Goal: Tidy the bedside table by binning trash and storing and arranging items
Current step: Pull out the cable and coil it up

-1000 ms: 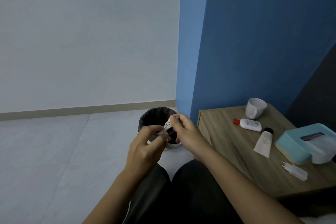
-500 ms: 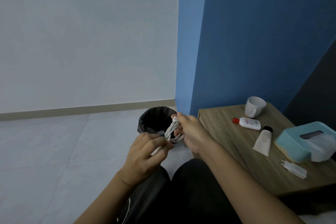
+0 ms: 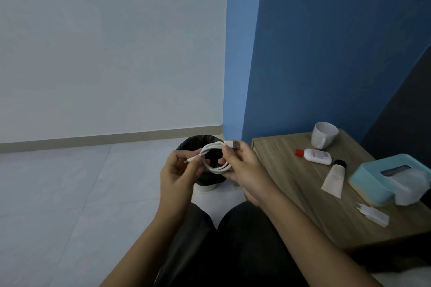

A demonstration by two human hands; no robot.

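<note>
Head view: the white cable (image 3: 216, 169), bunched a half second ago, is now opened into a round coil, pinched by the left hand (image 3: 179, 176) and the right hand (image 3: 243, 169), before the bin (image 3: 205, 140).

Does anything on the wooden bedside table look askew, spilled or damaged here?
The white red-capped bottle and the cream black-capped tube lie on their sides, and the white charger plug lies loose near the front edge of the table. No spill or damage shows.
</note>
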